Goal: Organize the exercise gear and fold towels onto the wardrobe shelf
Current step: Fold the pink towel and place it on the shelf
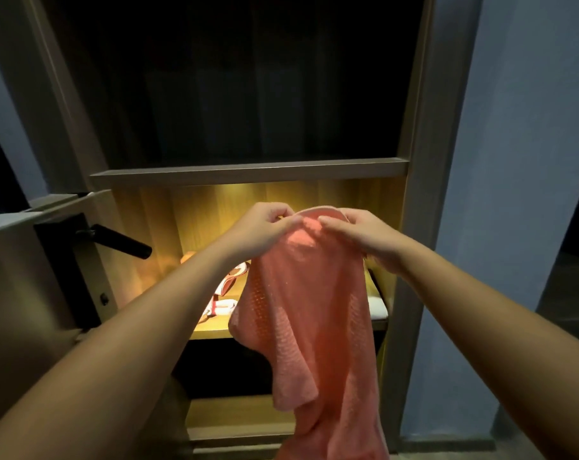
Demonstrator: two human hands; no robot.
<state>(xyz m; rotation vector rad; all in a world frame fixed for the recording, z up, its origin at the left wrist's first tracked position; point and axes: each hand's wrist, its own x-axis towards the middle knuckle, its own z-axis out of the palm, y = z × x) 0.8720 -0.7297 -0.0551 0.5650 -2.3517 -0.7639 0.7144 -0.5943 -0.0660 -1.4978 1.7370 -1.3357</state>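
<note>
Pinching the top edge of the pink towel point(311, 310) with the left hand point(265, 227) and the right hand point(357, 234), fingers and thumbs curled tight on the cloth, knuckles close together, raised in front of the lit wardrobe shelf point(215, 332), the rest of the towel hanging loose and rumpled well below the shelf's front edge. Lying on that shelf, partly hidden behind the towel: pink-and-white straps point(228, 283) toward the left and a white thing point(379, 308) at the far right, too covered to name. Off to the left, a door point(16, 277) with a black handle point(122, 241).
</note>
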